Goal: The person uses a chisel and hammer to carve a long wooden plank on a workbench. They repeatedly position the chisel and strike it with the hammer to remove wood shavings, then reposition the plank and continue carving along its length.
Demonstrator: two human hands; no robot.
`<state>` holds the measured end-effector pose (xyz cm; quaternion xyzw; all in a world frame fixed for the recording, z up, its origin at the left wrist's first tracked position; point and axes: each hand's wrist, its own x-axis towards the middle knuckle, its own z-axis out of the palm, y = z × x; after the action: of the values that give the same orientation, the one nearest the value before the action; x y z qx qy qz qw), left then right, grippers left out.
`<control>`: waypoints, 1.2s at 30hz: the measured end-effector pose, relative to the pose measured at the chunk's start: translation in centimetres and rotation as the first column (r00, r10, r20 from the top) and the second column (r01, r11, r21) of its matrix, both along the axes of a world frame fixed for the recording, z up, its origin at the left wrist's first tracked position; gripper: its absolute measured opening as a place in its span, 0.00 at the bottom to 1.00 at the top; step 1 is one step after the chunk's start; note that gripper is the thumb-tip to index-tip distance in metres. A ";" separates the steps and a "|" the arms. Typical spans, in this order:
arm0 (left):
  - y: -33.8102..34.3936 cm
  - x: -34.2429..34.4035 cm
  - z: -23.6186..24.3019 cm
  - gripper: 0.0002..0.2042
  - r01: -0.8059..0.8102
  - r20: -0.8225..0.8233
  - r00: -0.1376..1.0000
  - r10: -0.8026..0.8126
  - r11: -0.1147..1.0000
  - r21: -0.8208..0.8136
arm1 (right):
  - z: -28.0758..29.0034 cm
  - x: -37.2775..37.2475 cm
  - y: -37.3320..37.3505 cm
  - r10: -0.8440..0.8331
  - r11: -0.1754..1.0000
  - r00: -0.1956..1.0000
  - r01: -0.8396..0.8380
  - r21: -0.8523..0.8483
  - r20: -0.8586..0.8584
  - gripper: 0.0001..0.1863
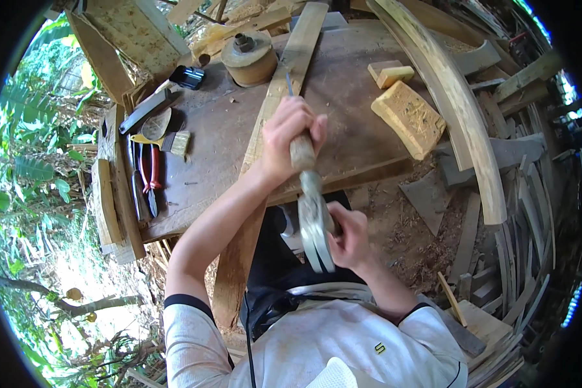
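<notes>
My left hand (286, 132) is wrapped round the wooden handle of a chisel (301, 154), whose narrow metal blade points away from me over a long plank (302, 45). Whether its tip touches the plank I cannot tell. My right hand (349, 236) grips a claw hammer (313, 223), its handle mostly hidden by the fingers. The hammer's striking face is at the butt of the chisel handle, and its claw points back toward me. The plank slants across the brown worktable (207, 139) and runs down beside my left leg.
On the table's left lie red-handled pliers (152, 171), a brush (176, 142) and a black-sided block (145, 111). A round wooden piece with a bolt (249, 59) stands farther back. Right are a yellowish wood block (409, 119), a long curved timber (456, 97) and stacked scrap wood (524, 213).
</notes>
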<state>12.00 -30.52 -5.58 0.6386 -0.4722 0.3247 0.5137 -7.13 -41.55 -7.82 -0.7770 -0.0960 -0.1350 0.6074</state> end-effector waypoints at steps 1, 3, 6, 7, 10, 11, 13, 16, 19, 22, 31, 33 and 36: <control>0.4 -0.5 -0.1 0.13 0.007 0.012 1.000 -0.007 1.000 0.015 | -0.2 -1.0 -0.6 0.041 0.999 0.999 -0.041 0.007 0.022 0.19; 0.7 -0.7 -0.2 0.13 0.076 0.055 0.995 -0.079 0.995 0.060 | -0.7 -1.9 -0.9 0.087 0.993 0.996 -0.088 0.079 0.015 0.19; 0.4 -0.7 -0.1 0.13 0.147 0.082 0.984 -0.155 0.985 0.094 | -1.6 -2.9 -1.3 0.053 0.998 0.998 -0.054 0.040 0.026 0.19; 0.7 -0.8 -0.2 0.13 0.150 0.077 0.984 -0.159 0.983 0.107 | -1.5 -2.9 -1.5 0.066 0.997 0.997 -0.068 0.041 0.051 0.18; 0.5 -0.9 -0.4 0.15 0.157 0.077 0.984 -0.162 0.985 0.072 | -1.1 -2.9 -1.5 0.041 0.997 0.998 -0.044 0.067 0.045 0.18; 0.4 -0.8 -0.4 0.16 0.158 0.083 0.983 -0.162 0.986 0.048 | -0.9 -2.9 -1.5 0.041 0.996 0.998 -0.044 0.076 0.045 0.18; 0.4 -1.0 -0.3 0.16 0.168 0.069 0.983 -0.170 0.985 0.032 | -0.3 -3.0 -1.5 0.041 0.995 0.998 -0.045 0.094 0.043 0.18; 0.5 -1.3 -0.1 0.15 0.174 0.052 0.983 -0.174 0.985 0.016 | 0.9 -3.1 -1.6 0.043 0.999 0.994 -0.043 -0.002 0.102 0.18; 0.5 -1.3 0.2 0.15 0.154 0.029 0.988 -0.154 0.988 -0.020 | 2.6 -2.6 -1.2 0.065 0.998 0.983 -0.068 0.009 0.174 0.21; 0.8 -1.2 0.4 0.14 0.152 0.001 0.988 -0.153 0.987 -0.060 | 3.9 -2.6 -0.6 0.085 0.995 0.971 -0.073 -0.063 0.223 0.25; 0.6 -0.6 0.6 0.13 0.165 -0.042 0.984 -0.173 0.976 -0.142 | 8.1 -1.9 1.4 0.180 0.968 0.966 -0.141 -0.208 0.184 0.29; 0.7 -0.5 0.5 0.13 0.162 -0.053 0.984 -0.173 0.973 -0.164 | 8.6 -1.9 1.7 0.233 0.960 0.954 -0.194 -0.203 0.189 0.26; 0.6 -0.4 0.3 0.13 0.174 -0.063 0.980 -0.189 0.966 -0.192 | 8.9 -1.8 2.3 0.242 0.959 0.949 -0.202 -0.200 0.201 0.24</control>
<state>11.58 -29.89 -5.26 0.5545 -0.4750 0.2929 0.6173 -8.94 -39.25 1.11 -0.7918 -0.2624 -0.1432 0.5327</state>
